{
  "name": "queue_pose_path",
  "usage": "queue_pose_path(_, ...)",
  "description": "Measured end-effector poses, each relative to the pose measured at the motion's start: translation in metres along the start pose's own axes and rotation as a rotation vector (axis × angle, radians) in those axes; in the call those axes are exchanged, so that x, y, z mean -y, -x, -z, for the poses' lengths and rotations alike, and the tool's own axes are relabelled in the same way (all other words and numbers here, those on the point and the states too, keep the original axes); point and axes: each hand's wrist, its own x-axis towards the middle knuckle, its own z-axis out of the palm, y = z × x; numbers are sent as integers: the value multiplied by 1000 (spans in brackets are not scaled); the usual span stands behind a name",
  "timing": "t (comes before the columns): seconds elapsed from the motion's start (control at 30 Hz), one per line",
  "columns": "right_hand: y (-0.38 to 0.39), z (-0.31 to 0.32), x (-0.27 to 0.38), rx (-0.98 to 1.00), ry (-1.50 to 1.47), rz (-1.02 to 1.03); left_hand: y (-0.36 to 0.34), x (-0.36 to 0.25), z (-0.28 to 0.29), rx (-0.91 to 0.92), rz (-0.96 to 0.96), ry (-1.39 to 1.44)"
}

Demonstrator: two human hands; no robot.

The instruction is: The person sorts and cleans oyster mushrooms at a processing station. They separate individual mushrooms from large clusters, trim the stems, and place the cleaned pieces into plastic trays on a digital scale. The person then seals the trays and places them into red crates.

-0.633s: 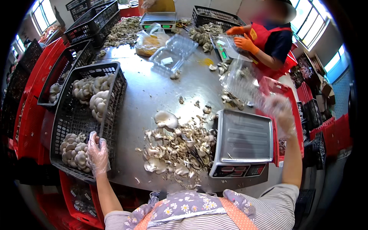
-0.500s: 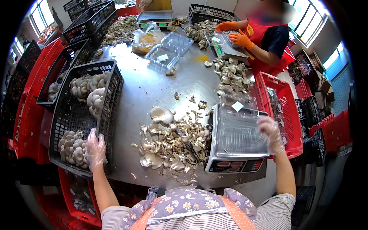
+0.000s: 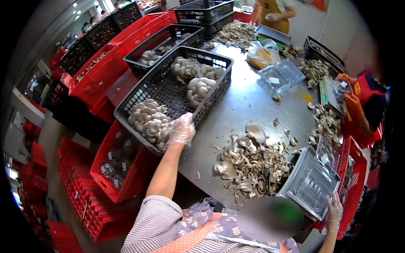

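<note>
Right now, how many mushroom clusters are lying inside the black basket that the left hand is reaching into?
3 that I can tell: one cluster beside the left hand, one mid-basket, one near the far wall of the black basket. More may be hidden.
</note>
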Motion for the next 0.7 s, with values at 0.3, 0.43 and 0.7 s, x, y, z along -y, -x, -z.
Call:
queue_pose_path(0.3, -100, 52, 36, -114, -105, 15, 8, -13, 27, 104, 45, 148)
queue_pose_path(0.43, -146, 59, 78, -220, -324, 83, 2, 18, 46, 249, 4, 501)
queue_pose_path(0.7, -206, 76, 164, -173, -514, 207, -54, 181, 50, 50, 211, 962)
